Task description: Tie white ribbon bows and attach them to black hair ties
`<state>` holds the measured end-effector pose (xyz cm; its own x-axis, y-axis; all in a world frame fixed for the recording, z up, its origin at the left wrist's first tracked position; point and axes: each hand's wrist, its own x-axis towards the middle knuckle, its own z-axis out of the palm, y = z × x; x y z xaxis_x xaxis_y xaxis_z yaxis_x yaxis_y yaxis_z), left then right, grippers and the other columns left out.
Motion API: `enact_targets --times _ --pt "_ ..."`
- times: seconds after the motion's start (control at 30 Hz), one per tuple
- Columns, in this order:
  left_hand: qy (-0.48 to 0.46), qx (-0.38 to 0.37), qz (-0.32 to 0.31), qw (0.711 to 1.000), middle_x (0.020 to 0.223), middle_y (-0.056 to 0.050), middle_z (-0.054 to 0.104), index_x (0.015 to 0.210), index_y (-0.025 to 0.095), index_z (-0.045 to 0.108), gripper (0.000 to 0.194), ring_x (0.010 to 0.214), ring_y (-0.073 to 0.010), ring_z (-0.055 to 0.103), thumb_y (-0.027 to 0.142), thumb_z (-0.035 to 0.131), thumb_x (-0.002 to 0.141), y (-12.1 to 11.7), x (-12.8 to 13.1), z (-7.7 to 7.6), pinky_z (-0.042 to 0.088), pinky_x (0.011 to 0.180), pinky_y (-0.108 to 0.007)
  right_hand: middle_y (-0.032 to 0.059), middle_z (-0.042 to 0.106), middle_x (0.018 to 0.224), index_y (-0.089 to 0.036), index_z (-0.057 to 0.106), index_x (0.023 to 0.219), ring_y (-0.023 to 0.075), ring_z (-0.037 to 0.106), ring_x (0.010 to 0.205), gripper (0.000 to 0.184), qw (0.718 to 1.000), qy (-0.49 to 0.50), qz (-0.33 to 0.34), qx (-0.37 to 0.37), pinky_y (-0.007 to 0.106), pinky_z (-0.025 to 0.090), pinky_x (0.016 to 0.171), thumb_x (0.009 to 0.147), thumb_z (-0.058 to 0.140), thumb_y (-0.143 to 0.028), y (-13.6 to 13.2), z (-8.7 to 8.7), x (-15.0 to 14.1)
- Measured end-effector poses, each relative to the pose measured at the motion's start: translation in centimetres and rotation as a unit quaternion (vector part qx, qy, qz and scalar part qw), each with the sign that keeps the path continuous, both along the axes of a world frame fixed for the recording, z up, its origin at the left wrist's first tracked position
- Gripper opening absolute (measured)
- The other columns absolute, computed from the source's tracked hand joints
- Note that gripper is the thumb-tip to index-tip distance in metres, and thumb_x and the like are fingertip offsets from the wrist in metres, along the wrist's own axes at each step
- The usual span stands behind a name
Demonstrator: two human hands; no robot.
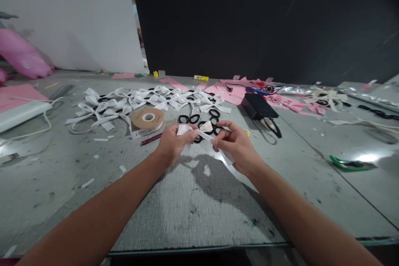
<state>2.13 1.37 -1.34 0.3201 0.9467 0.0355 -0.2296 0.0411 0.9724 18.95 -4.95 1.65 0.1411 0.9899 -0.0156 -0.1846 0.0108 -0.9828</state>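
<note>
I see a craft workshop, grey worktable (93, 183) strewn with white ribbon bows (149, 100), ribbon spool (148, 119), pink paper offcuts (232, 90) (far right), black backdrop (264, 20).

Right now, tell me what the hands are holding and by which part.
Both hold one white ribbon piece: the left hand pinches its left folded end, the right hand its right part, with the tail hanging below.

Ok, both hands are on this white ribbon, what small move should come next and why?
Probably fold the loose tail across the middle: the left hand and right hand pinch the white ribbon apart, unlike the finished bows behind.
</note>
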Motion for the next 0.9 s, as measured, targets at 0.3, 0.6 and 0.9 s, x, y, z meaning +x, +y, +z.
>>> enact_targets --times 0.3,0.6,0.9 --pt "-0.004 -0.002 -0.029 1.000 0.057 0.003 0.058 0.098 0.016 0.064 0.040 0.050 -0.0100 0.049 0.033 0.081 0.066 0.6 -0.4 0.0 0.037 0.051 -0.022 -0.0057 0.060 0.067 -0.020 0.064 0.101 0.0098 0.054 0.057 0.038 0.996 0.050 0.070 -0.035 0.024 0.041 0.055 0.068 0.078 -0.030 0.2 -0.8 0.4" --pt "-0.069 -0.100 -0.111 0.986 0.070 -0.002 0.063 0.095 0.014 0.071 0.045 0.056 -0.0098 0.052 0.046 0.081 0.067 -1.6 1.0 0.4 0.040 0.053 -0.023 0.0022 0.067 0.066 -0.019 0.073 0.071 0.0145 0.056 0.061 0.038 0.994 -0.046 0.100 0.009 0.029 0.043 0.061 0.082 0.066 -0.054 -0.1 -1.6 0.0" --pt "0.021 -0.027 0.036 0.999 0.060 0.001 0.058 0.090 0.016 0.072 0.048 0.049 -0.0090 0.047 0.062 0.069 0.075 -1.6 1.4 -0.3 0.036 0.047 -0.021 -0.0031 0.043 0.048 -0.018 0.057 0.052 0.0101 0.033 0.049 0.055 0.972 -0.230 0.034 0.043 0.026 0.023 0.048 0.079 0.061 -0.065 -0.1 -1.6 0.2"
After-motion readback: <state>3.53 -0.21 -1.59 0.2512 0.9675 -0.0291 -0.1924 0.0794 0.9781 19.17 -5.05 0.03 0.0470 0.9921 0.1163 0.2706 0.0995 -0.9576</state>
